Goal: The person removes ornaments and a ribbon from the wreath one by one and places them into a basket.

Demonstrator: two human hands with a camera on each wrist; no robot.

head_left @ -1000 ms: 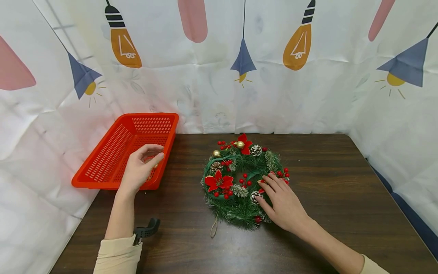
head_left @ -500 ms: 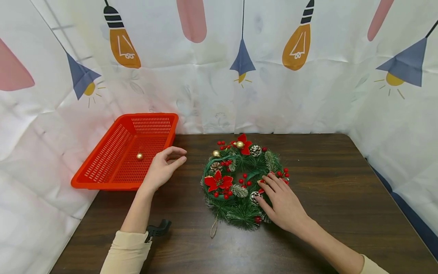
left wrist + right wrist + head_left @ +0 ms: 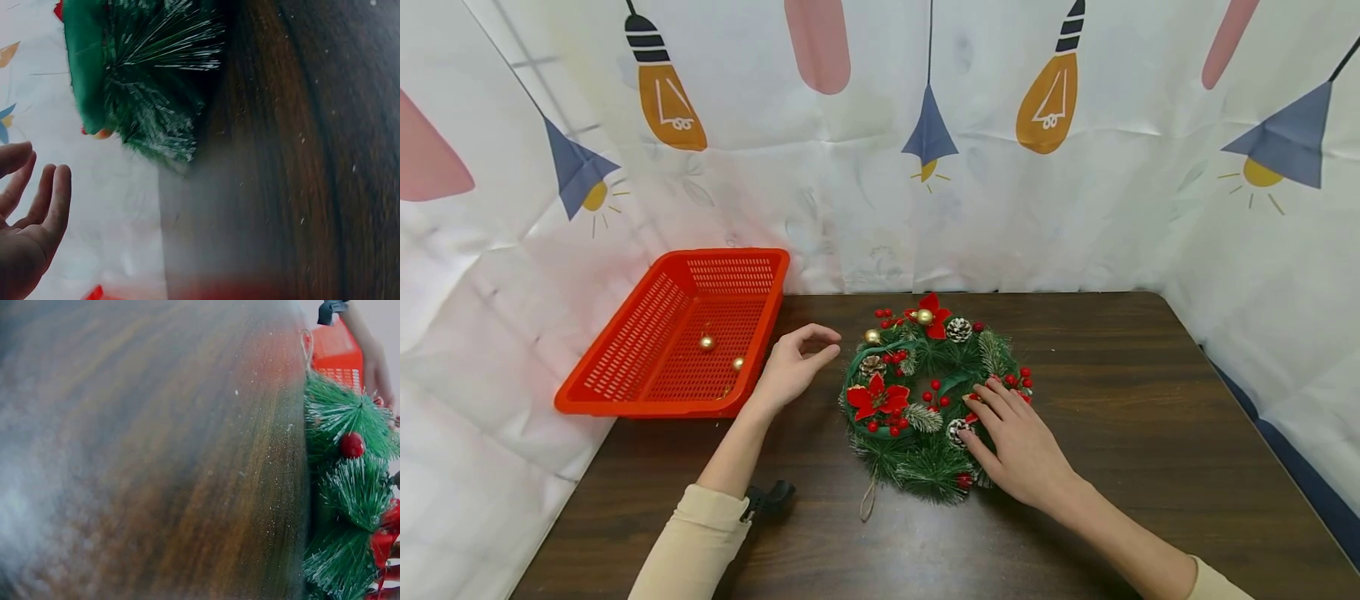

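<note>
A green Christmas wreath [image 3: 936,479] with red poinsettias, berries, frosted pinecones and gold baubles lies on the dark wooden table [image 3: 1112,375]. My right hand [image 3: 1021,446] rests on its right side, fingers spread over a red decoration by a pinecone. Between basket and wreath hovers my left hand [image 3: 793,367]. Its thumb and fingers curve loosely and stand apart, with nothing between them in the left wrist view. Just left of it, two small gold baubles [image 3: 707,342] lie inside the red plastic basket [image 3: 640,409].
A white cloth [image 3: 865,192] printed with lamps and bulbs hangs behind the table and along both sides. The wreath's twine loop [image 3: 868,504] lies on the tabletop toward the front. A black strap [image 3: 769,498] sits on the left wrist.
My left hand has moved right, out from over the basket toward the wreath, uncovering the gold baubles in the basket. The right hand stays on the wreath.
</note>
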